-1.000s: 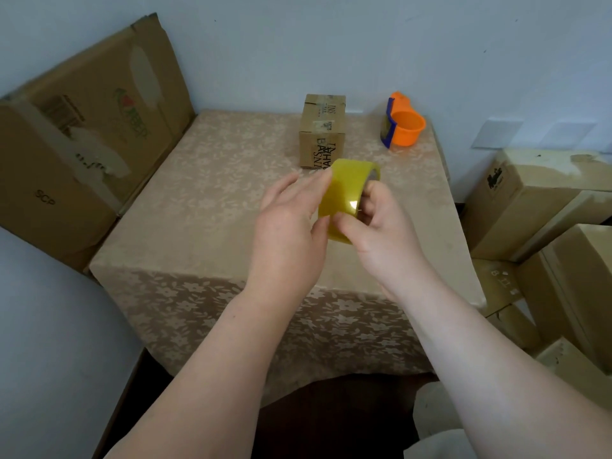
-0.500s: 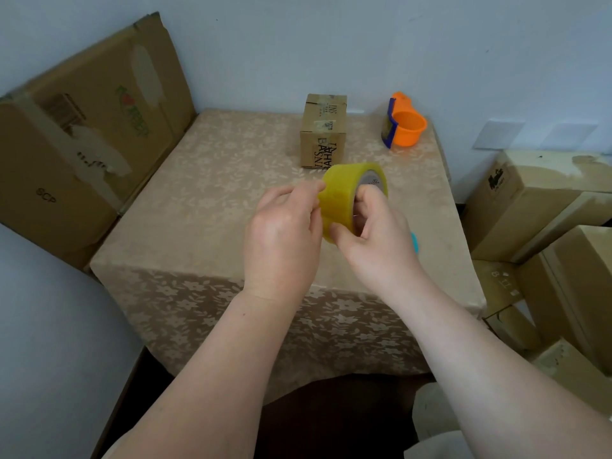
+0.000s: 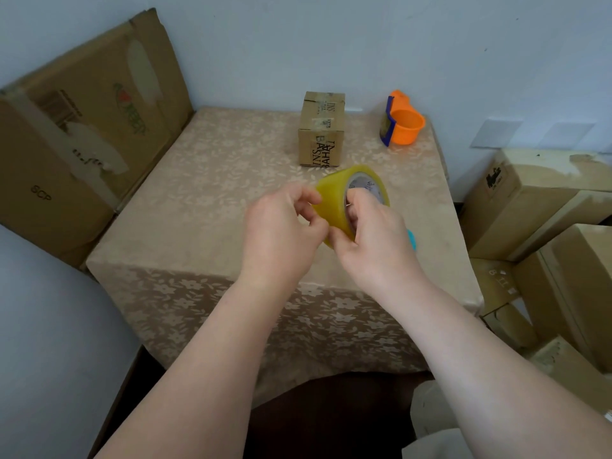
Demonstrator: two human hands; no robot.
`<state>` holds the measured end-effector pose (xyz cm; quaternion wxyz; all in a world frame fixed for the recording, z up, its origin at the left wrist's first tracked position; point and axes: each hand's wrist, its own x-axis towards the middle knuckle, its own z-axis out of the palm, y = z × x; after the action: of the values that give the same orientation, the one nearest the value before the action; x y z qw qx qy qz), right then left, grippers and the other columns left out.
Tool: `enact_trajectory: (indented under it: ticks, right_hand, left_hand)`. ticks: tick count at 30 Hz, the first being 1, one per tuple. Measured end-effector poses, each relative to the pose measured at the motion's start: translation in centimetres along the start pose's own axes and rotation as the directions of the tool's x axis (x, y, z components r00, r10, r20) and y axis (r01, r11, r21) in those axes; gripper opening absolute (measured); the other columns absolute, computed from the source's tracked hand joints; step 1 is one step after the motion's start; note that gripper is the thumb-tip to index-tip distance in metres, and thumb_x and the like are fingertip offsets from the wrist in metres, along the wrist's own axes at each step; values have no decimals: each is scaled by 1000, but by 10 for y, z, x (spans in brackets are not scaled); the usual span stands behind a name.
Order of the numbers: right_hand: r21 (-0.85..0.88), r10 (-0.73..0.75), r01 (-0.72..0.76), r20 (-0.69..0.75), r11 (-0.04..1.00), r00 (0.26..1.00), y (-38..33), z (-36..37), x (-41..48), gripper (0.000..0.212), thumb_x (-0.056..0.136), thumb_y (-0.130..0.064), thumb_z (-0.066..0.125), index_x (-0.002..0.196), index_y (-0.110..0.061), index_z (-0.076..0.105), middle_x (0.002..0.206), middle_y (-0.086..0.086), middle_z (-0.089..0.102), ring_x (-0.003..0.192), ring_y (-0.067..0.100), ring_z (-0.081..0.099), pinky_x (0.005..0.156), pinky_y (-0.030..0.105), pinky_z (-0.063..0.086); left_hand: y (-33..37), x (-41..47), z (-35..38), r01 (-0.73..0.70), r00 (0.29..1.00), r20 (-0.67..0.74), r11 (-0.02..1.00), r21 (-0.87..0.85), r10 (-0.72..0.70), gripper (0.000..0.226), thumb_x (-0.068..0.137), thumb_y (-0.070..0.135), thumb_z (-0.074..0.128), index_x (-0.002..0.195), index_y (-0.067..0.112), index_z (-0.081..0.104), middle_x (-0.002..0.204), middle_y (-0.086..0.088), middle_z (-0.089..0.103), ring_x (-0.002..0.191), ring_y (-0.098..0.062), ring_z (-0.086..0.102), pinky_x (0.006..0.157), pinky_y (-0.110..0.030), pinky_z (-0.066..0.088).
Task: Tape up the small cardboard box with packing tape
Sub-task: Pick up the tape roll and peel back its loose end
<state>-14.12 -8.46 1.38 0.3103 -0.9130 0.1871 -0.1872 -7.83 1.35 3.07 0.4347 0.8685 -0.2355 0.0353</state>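
Note:
A yellowish roll of packing tape (image 3: 334, 197) is held above the middle of the table. My right hand (image 3: 374, 240) grips it with fingers through its core. My left hand (image 3: 284, 230) pinches at the roll's outer face with thumb and fingertips. The small cardboard box (image 3: 321, 129) stands upright at the table's far side, beyond the roll and apart from both hands; old tape strips show on its top.
An orange and blue tape dispenser (image 3: 400, 122) sits at the far right of the table (image 3: 185, 207), which has a beige floral cloth. A small blue object (image 3: 411, 238) peeks out behind my right hand. Large cardboard boxes lean at left (image 3: 76, 134) and stack at right (image 3: 543, 207).
Both hands have lowered a little with the roll. The roll has turned so its grey core faces me, and my left fingers have curled from flat against it to pinching its surface.

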Motion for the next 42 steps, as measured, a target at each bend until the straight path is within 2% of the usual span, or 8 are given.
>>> enact_trajectory:
  ticks: [6, 10, 14, 19, 24, 30, 36, 42]
  right_hand:
    - [84, 65, -65, 9, 994, 998, 3, 4, 4, 18, 81, -23, 65, 83, -13, 51, 69, -3, 51, 63, 17, 45, 53, 32, 37]
    - [107, 94, -95, 16, 990, 995, 2, 4, 4, 19, 81, -25, 66, 95, -13, 58, 82, 3, 64, 76, 22, 57, 68, 40, 50]
    - [96, 91, -93, 25, 991, 996, 0, 3, 1, 23, 83, -23, 64, 104, -16, 59, 92, 3, 68, 87, 22, 61, 77, 42, 52]
    - [73, 109, -113, 51, 991, 993, -3, 3, -2, 36, 85, -24, 64, 120, -19, 58, 113, 3, 69, 106, 22, 62, 90, 41, 51]
    - [10, 79, -80, 46, 997, 996, -3, 7, -3, 37, 84, -27, 64, 120, -21, 59, 111, 2, 70, 104, 23, 62, 88, 41, 52]
    - [-44, 83, -81, 56, 996, 995, -5, 8, -2, 35, 86, -35, 61, 118, -23, 59, 111, 2, 70, 101, 24, 63, 84, 41, 53]
    - [-31, 120, -119, 58, 992, 991, -4, 6, 1, 38, 85, -39, 60, 120, -23, 58, 112, 3, 70, 101, 25, 63, 85, 42, 53]
    - [294, 177, -229, 194, 928, 965, 5, 2, 2, 46, 81, -27, 69, 125, -23, 58, 105, -2, 74, 95, 12, 67, 87, 33, 53]
  left_hand:
    - [-5, 3, 0, 176, 978, 145, 964, -200, -148, 24, 72, 4, 61, 83, 25, 63, 64, 6, 59, 59, -9, 53, 61, -23, 43]
    - [-7, 4, 1, 152, 981, 144, 980, -130, -133, 22, 76, 6, 62, 88, 24, 62, 65, 7, 61, 63, -7, 56, 62, -20, 45]
    - [-8, 5, 1, 94, 992, 83, 995, 25, -96, 15, 82, 9, 61, 91, 21, 64, 66, 11, 58, 62, -1, 52, 57, -5, 37]
    - [-11, 4, 2, 123, 987, 85, 984, 130, -134, 13, 84, 11, 59, 80, 23, 62, 72, 7, 59, 74, -14, 56, 69, -21, 39]
    - [-14, 7, -1, 140, 971, 164, 970, 197, -173, 13, 87, 17, 57, 76, 22, 61, 83, 0, 63, 86, -22, 58, 76, -32, 46]
    - [-13, 3, 0, -16, 992, 124, 941, 339, -27, 13, 91, 18, 49, 92, 13, 62, 93, -8, 64, 90, -26, 55, 69, -34, 39]
    - [-10, 2, -1, -145, 983, 157, 941, 306, 101, 13, 93, 19, 46, 94, 13, 58, 89, -8, 63, 83, -25, 52, 66, -33, 35]
    - [-11, 5, 0, -88, 991, 113, 979, 185, 68, 9, 92, 17, 48, 93, 13, 56, 89, -2, 55, 87, -22, 50, 70, -28, 31]
